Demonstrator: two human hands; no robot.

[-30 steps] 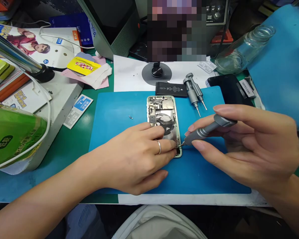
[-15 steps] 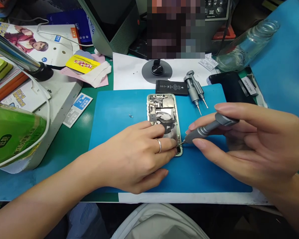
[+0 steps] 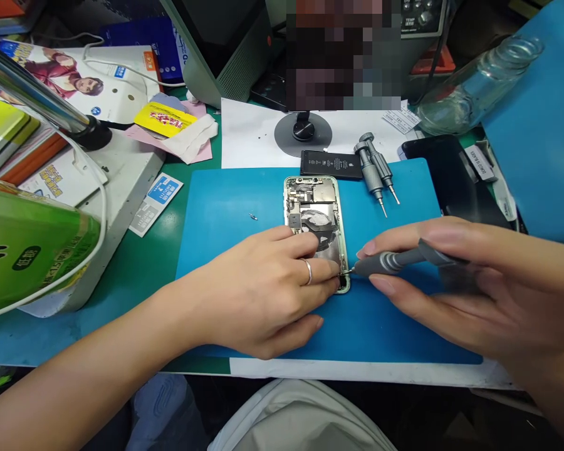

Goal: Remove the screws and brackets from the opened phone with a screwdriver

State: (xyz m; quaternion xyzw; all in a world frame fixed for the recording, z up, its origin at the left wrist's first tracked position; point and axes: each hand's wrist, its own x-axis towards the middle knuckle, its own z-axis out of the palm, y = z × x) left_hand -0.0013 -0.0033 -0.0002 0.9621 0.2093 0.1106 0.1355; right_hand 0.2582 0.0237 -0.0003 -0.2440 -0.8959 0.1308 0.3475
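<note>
An opened phone [image 3: 323,216] with a pale green frame lies upright on a blue mat [image 3: 235,188], its inner parts exposed. My left hand [image 3: 272,288], with a ring on one finger, rests across its lower left part and holds it down, hiding much of that end. Between thumb and fingers, my right hand [image 3: 489,282] grips a grey precision screwdriver [image 3: 390,263]. The driver slants down to the left, and its thin tip is at the lower right edge of the phone, close to my left fingertips. Whether the tip touches a screw cannot be made out.
Beyond the phone lie a black battery [image 3: 331,164] and two more screwdrivers [image 3: 376,175]. Tiny metal pieces [image 3: 253,217] sit on the mat's left. A round-based stand [image 3: 303,131], glass jar [image 3: 479,88] and black case [image 3: 442,169] stand behind; a green pack [image 3: 32,244] is at left.
The whole view has shifted slightly, so things sit a little further right. The screwdriver has tipped flatter and its handle has turned in my right hand. My left hand keeps its place on the phone.
</note>
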